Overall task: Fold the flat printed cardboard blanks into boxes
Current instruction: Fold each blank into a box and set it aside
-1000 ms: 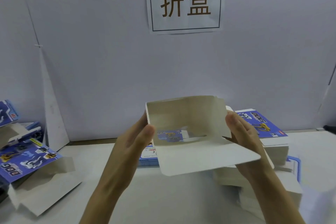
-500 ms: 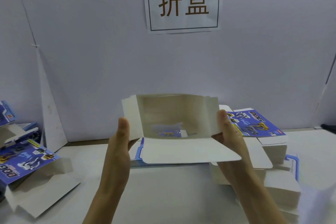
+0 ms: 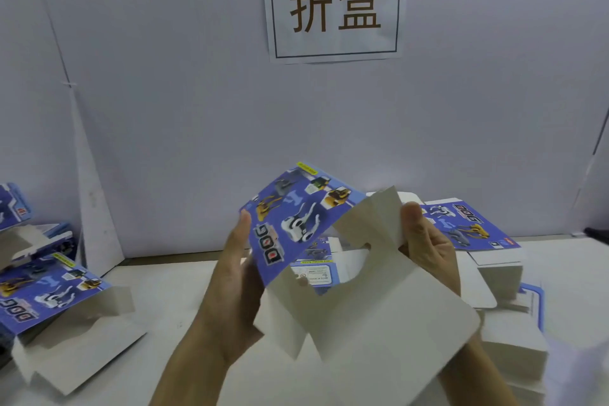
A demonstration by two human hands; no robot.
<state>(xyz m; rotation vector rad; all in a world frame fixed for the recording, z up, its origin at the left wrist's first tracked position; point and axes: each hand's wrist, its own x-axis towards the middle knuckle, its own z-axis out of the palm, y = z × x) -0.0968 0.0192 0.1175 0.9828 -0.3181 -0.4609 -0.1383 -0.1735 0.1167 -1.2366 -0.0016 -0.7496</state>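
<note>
Now held: a half-folded box of thin cardboard, glossy blue outside with toy dogs and the word DOG, plain matt white inside.
Shape: the printed panel tilts up toward the far left; a notched flap stands at its right edge; a broad flap with rounded corners hangs toward the near right.
Place: in the air above the table, near the middle, between both hands.
Grip, left: the left hand holds the panel's left edge, thumb straight along it, fingers hidden behind.
Grip, right: the right hand pinches the notched flap, thumb on its near face.
Far right: a stack of flat blanks, blue print upward.
Left: folded boxes on the table, white flaps loose.
Far wall: pale and smooth, with a paper sign bearing two brown characters.
</note>
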